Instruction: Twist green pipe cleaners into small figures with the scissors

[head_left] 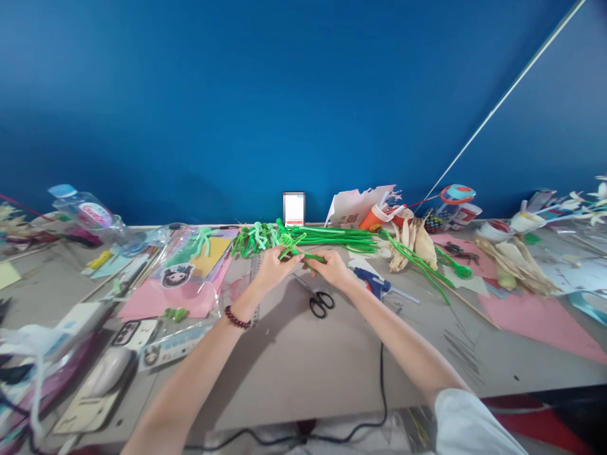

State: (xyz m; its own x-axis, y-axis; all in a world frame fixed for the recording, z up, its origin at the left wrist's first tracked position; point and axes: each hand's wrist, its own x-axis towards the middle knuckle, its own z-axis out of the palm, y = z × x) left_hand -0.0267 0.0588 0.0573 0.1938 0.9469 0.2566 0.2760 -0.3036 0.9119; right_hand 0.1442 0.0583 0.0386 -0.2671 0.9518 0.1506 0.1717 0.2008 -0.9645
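Both hands meet over the middle of the table, just behind the black scissors (321, 303). My left hand (277, 268) is closed on a green pipe cleaner piece (290, 242) with looped and spiky ends. Its green stem (313, 256) runs across to my right hand (333, 268), whose fingers pinch it. Behind the hands lies a bundle of long green pipe cleaners (339, 236). Several twisted green pipe cleaner pieces (256, 237) are heaped left of that bundle. The fingertips partly hide what they grip.
A phone (294, 208) stands against the blue wall. On the right lie a blue glue gun (372, 280), dried husks (424, 246) and an orange cup (372, 218). Pink sheets (161, 300), a plastic bottle (88, 208) and a white mouse (109, 371) are on the left. A black cable (382, 379) crosses the front edge.
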